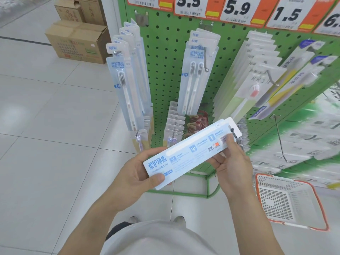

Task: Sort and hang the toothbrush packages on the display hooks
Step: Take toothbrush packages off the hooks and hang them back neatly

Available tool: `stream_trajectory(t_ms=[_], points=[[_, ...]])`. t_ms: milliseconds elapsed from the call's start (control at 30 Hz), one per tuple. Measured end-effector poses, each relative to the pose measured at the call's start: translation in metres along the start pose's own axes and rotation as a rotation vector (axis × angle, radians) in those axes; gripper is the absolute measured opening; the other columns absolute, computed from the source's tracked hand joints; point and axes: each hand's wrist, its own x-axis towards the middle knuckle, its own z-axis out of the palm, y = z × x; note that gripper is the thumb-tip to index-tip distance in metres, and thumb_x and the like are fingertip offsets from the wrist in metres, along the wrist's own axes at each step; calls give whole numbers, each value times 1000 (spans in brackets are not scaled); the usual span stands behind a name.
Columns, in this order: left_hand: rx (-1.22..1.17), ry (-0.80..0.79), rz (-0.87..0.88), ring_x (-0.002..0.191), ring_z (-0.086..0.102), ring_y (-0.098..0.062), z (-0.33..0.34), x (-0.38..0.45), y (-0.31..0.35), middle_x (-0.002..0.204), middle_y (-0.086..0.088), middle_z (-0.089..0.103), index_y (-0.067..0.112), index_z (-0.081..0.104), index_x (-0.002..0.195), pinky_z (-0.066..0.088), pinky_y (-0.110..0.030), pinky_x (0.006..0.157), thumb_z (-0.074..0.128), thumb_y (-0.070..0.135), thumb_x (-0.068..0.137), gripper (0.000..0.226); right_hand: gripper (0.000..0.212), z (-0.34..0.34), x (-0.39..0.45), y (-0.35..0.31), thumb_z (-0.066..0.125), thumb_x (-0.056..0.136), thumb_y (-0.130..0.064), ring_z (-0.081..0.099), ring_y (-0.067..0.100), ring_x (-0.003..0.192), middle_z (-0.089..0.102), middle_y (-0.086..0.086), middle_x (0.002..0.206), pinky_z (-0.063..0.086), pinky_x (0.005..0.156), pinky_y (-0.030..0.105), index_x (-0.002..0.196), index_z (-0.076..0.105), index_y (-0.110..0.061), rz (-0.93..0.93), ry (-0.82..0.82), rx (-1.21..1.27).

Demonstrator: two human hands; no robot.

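Your left hand [131, 178] grips the lower end of a pale blue toothbrush package [191, 153], thumb curled over the printed face near the large blue characters and fingers wrapped behind it. Your right hand [232, 163] pinches the upper end, thumb pressed flat on the barcode patch and the other fingers tucked under the back. Between the two hands the package lies slanted, its printed back toward you and its white hang tab pointing up and to the right.

The package is held in the air in front of the green pegboard [165, 57], low against it and just above its base frame. On the pegboard, up and left of the held package, a row of matching blue packages [127, 83] hangs on a hook at the board's left edge. Directly above the held package, a second set of twin-brush packages [196, 70] hangs on a hook with its metal tip showing in front of them. To the upper right, clear packages with a red-bristled brush [252, 83] hang in a long stack on the board's angled right face. Price cards [239, 10] run along the top of the pegboard. A white basket with a red rim [287, 197] sits on the floor, right of the pegboard's base. Cardboard boxes [77, 41] stand on the tiles, well left of the pegboard.
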Motion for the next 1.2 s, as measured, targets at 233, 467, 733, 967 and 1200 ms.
stream_trajectory(t_ms=[233,467,733,967,1200], points=[[150,169,-50,77,74,-21,2,7,7,92,-9,79,15,68,101,55,-25,65,84,16,79,27,14,4,-8,4,68,91,-21,72,19,73,77,7,89,59,63,30,97,77,-12,-110,-102,-86],[362,21,-109,79,75,-11,20,5,15,86,8,78,28,66,113,55,-22,71,84,23,78,40,13,12,-14,10,84,74,-10,71,21,77,79,9,92,59,65,34,86,80,-11,-272,-97,-240],[1191,1,325,133,31,-1,44,10,10,162,22,16,50,1,156,35,-16,105,91,51,60,131,33,29,-21,1,71,91,-10,43,1,46,54,-12,48,41,46,15,58,67,-13,-450,3,-231],[1146,11,364,154,16,-11,45,22,10,169,12,-3,43,-15,156,36,-36,117,53,5,91,101,24,29,-26,-3,69,94,-30,74,31,76,76,18,89,61,59,34,96,79,-8,-371,-181,-131],[929,123,301,83,53,12,51,21,21,78,34,56,52,18,151,38,-5,64,51,3,98,79,30,26,-24,-3,76,87,-15,71,31,80,63,6,108,63,68,46,114,77,-26,-539,-301,-243]])
